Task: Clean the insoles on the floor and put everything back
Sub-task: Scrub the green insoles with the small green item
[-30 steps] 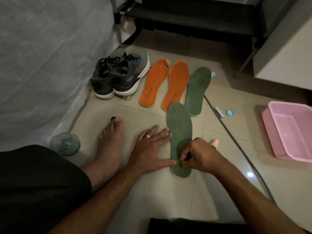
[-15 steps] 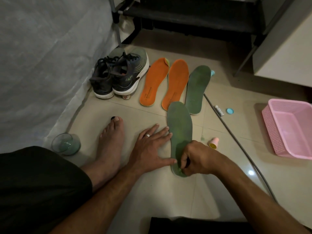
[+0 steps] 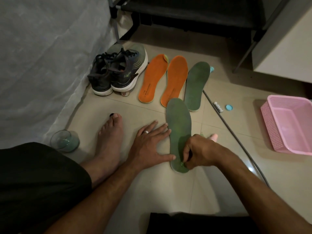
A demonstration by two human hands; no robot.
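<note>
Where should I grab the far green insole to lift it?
Pinch the far green insole at its near heel end, coming from the person's side. It lies flat; that end is free, while the orange insole lies close on the left and the near green insole just ahead.

This is a home, likely a bedroom or a hallway corner. The floor (image 3: 152, 191) has pale shiny tiles. A person sits on it with a bare foot (image 3: 109, 142). A pair of shoes (image 3: 118, 73) stands by a grey cloth cover (image 3: 47, 61). A dark rack (image 3: 194, 16) stands at the back. A pink basket (image 3: 270, 130) and a glass (image 3: 65, 141) sit on the floor.
</note>
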